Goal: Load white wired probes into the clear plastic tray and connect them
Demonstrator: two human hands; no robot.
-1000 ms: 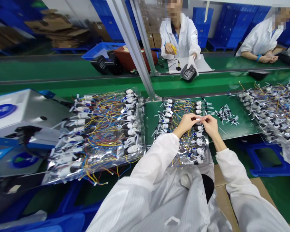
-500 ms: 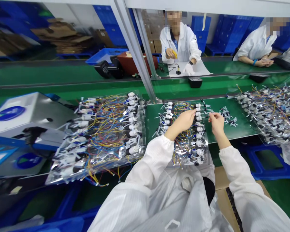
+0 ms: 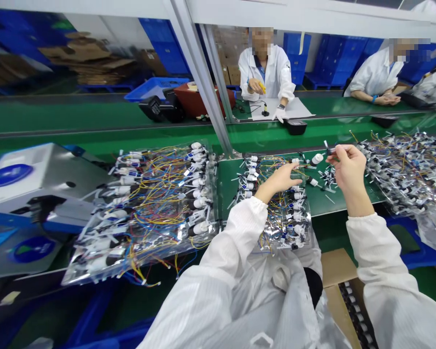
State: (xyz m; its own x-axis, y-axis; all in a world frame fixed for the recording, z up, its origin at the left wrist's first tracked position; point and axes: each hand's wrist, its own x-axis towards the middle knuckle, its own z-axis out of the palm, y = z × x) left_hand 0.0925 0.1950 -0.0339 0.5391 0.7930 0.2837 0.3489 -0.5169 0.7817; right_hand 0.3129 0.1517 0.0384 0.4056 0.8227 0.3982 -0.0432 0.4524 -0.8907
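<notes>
Over green mat [image 3: 334,203], right hand [image 3: 350,169] pinches dark connector [image 3: 331,151], pointing left.

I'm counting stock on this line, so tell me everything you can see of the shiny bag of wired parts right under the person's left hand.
The bag is clear, shiny plastic, lying flat on the green workbench. Inside, white plug-like parts with dark ends line both long sides, their thin yellow, blue and red wires tangled through the middle. The person's left hand reaches over it, fingers close above the wires; whether they touch, I cannot tell. A white sleeve covers its near left corner.
</notes>
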